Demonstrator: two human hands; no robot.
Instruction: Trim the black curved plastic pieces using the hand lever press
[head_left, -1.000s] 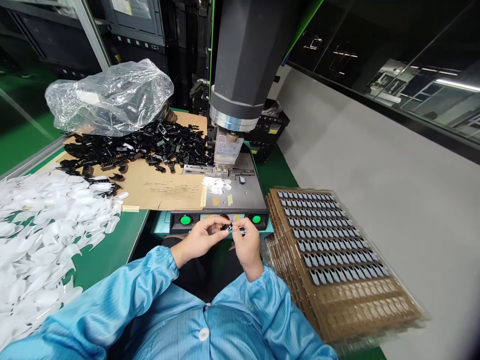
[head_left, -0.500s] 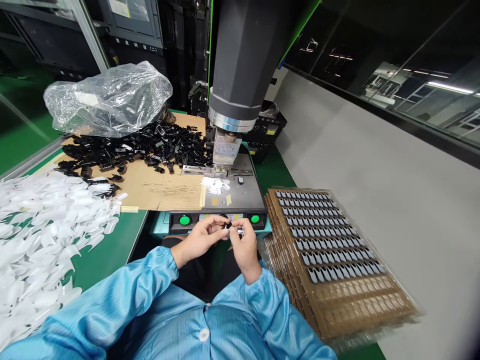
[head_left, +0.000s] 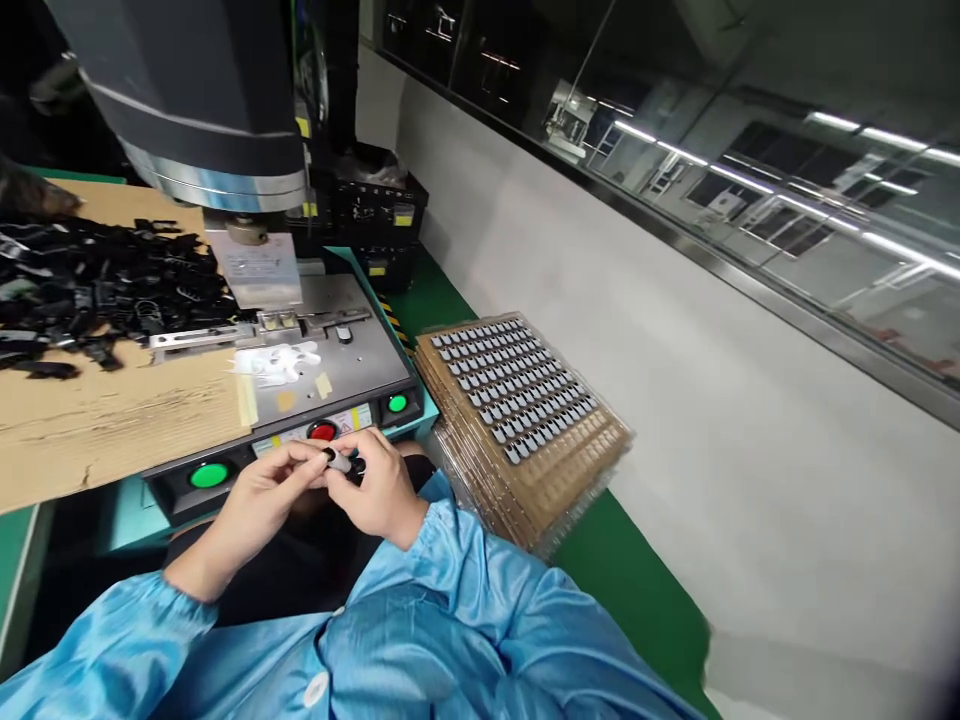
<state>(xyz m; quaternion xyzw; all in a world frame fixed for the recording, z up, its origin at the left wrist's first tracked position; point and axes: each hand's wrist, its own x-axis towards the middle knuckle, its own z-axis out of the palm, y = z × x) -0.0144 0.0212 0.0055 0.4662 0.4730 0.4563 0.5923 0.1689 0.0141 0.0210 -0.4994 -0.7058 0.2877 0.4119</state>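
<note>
fingers of your left hand and right hand pinch a small part near the front edge of the control panel

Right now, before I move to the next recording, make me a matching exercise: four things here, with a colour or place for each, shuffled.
Things
1. Small part between left hand and right hand
2. Middle button
3. Loose pile on cardboard
4. Tray stack

Colours or places
A. Black
B. Right of the machine base
C. Red
D. Whitish and black

Pairs: 1-D, 2-C, 3-A, 4-B
</note>
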